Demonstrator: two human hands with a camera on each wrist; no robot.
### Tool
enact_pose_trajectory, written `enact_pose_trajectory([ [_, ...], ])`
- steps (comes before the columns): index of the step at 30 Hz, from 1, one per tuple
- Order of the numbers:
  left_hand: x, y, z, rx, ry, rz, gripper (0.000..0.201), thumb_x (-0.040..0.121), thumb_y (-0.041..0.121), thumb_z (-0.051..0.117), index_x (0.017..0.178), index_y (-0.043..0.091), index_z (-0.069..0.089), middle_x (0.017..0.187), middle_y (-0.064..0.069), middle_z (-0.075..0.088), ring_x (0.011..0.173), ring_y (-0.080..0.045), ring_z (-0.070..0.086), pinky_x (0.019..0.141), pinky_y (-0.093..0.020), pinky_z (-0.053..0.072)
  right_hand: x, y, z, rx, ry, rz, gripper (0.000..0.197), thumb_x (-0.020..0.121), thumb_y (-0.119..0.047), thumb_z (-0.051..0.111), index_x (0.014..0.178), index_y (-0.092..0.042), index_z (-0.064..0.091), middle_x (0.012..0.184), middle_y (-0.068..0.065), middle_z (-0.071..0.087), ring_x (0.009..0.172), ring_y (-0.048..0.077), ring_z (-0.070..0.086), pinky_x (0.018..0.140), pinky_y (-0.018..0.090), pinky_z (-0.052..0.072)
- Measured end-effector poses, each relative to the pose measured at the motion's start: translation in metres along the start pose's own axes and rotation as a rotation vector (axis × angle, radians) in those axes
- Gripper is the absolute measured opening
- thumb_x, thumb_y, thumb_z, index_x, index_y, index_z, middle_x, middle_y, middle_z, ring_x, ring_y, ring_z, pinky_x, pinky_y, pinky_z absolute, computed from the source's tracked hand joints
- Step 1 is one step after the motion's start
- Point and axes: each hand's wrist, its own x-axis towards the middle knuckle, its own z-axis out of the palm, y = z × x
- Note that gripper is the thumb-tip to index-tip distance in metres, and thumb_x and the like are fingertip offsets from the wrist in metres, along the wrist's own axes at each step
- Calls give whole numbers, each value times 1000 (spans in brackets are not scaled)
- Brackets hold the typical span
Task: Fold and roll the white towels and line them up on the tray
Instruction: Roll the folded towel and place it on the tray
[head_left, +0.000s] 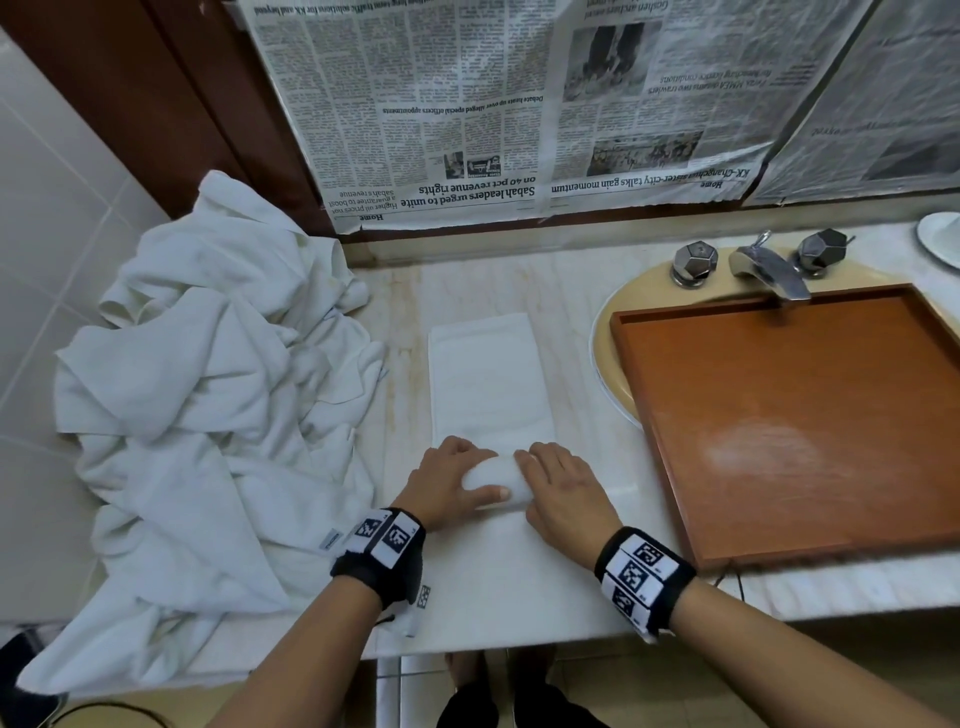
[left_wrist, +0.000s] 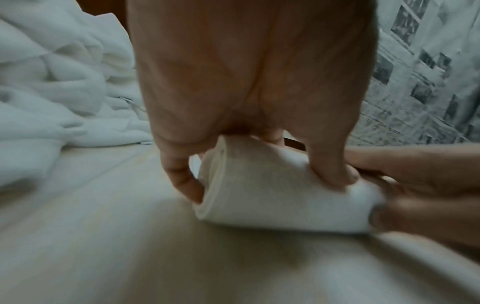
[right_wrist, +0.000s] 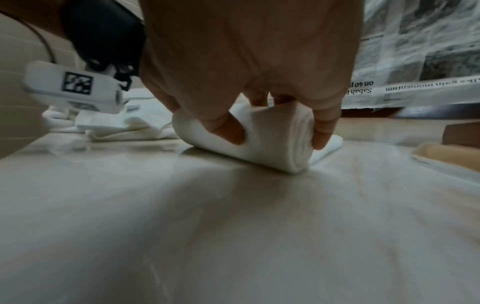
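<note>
The folded towel lies flat as a long strip on the pale stone surface, its long axis running from the near edge toward the back wall. Its near end is wound into a roll lying crosswise to the strip, left to right. Beyond the roll the flat part of the strip reaches most of the way to the wall, with bare surface past its far end.

The left hand grasps the left end of the roll, fingers over the top and thumb at the near side. The right hand grasps the right end the same way; in the right wrist view its fingers curl over the spiral end face of the roll.

Bare strips of surface run along both sides of the towel. To the left, just beside it, a heap of loose white towels spreads to the tiled wall and hangs over the near edge. To the right, the brown wooden tray lies over the sink, its raised left rim near the towel's right edge but apart from it. A tap stands behind the tray. Newspaper sheets cover the back wall.
</note>
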Motion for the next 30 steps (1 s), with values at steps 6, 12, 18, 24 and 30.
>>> enact_pose_trajectory([
  [6, -25, -4, 23, 313, 280, 62, 84, 71, 84, 32, 142, 40, 45, 138, 13, 46, 124, -19, 42, 98, -39, 32, 18, 4, -20, 125, -114, 24, 47, 92, -25, 40, 136, -10, 44, 128, 8, 44, 118, 28, 41, 95, 38, 35],
  [12, -17, -2, 5, 120, 48, -47, 74, 74, 74, 61, 140, 45, 44, 134, 14, 45, 126, -18, 37, 99, -41, 32, 9, 7, -22, 178, -180, 83, 52, 90, -29, 46, 139, -11, 42, 129, 7, 48, 118, 28, 46, 94, 41, 43],
  [18, -9, 1, -4, 64, -23, -76, 70, 73, 68, 70, 135, 41, 53, 135, 10, 49, 127, -20, 43, 104, -47, 37, -3, -10, 0, -165, -62, -36, 69, 59, -29, 64, 121, 0, 59, 112, 13, 59, 98, 33, 59, 85, 45, 51],
  [24, -21, 2, 4, 126, 125, -4, 85, 81, 73, 59, 151, 37, 27, 145, 5, 36, 128, -19, 46, 103, -42, 37, 16, -3, -15, -72, -137, -40, 65, 71, -42, 22, 117, -8, 54, 110, 8, 53, 99, 30, 51, 84, 40, 42],
  [30, -20, 8, 11, 363, 170, -86, 88, 76, 77, 57, 149, 41, 24, 140, 5, 39, 121, -22, 47, 97, -40, 38, 21, 3, -31, 219, -179, 44, 46, 87, -36, 46, 127, -14, 41, 119, 5, 51, 105, 24, 44, 90, 36, 36],
])
